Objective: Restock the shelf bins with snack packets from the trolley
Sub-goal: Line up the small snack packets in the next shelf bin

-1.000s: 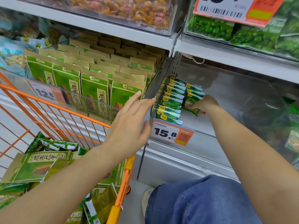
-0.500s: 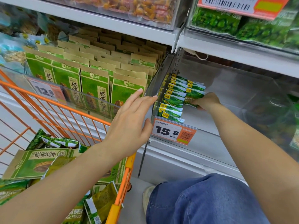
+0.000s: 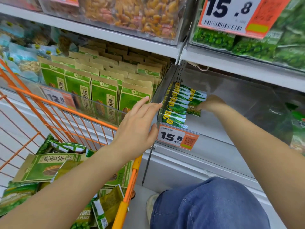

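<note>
Left hand (image 3: 138, 128): fingers straight, resting on clear bin (image 3: 231, 103) front corner. Right hand (image 3: 209, 103): inside bin, gripping green pea packets (image 3: 194, 103).

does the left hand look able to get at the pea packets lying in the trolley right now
Probably yes. The left hand is open and holds nothing, resting at the bin's clear front wall just above the trolley, whose top is open. The pea packets lie uncovered below it.

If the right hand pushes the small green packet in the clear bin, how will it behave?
The green packet probably is light and floppy: thin film, pinched by the right hand. It may slide easily on the clear bin and lean against the packed row.
</note>
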